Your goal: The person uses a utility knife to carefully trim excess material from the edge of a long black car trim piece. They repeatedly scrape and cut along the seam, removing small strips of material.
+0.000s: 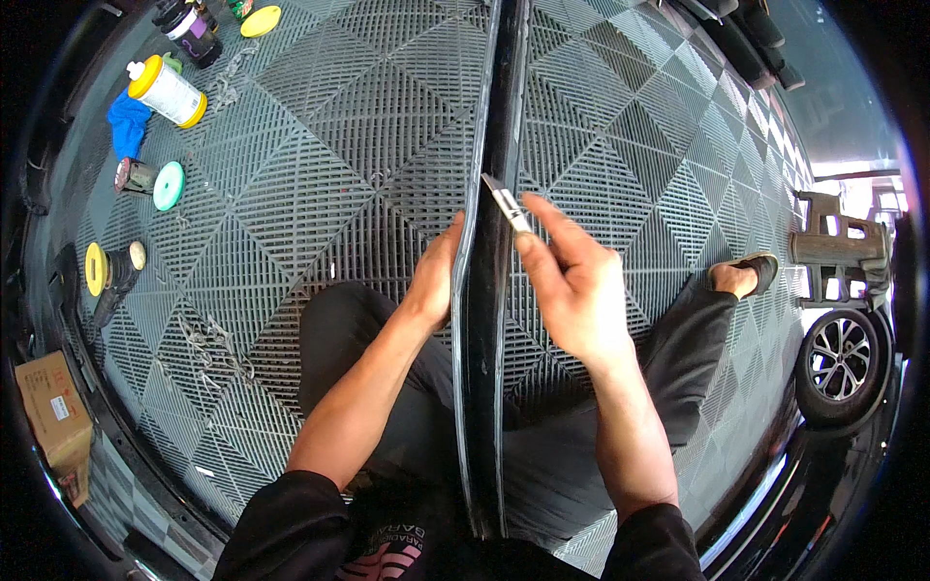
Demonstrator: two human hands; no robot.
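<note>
A long black panel edge (489, 290) with light grey rims, which looks like the edge of a car door, runs upright through the middle between my hands. My right hand (579, 286) is closed on a silver utility knife (510, 210), pinching it between thumb and fingers. The tip of its blade meets or lies very near the panel's left rim; I cannot tell which. My left hand (434, 276) lies along the panel's left side with its visible fingers stretched out. The rim partly hides those fingers, and I see nothing held in them.
On the grey grid floor (320, 136) at left are a white-and-yellow bottle (168, 92), a blue cloth (128, 124), a polisher with a yellow pad (95, 269) and a green pad (169, 186). A cardboard box (53, 402) stands lower left. A car wheel (839, 360) is at right.
</note>
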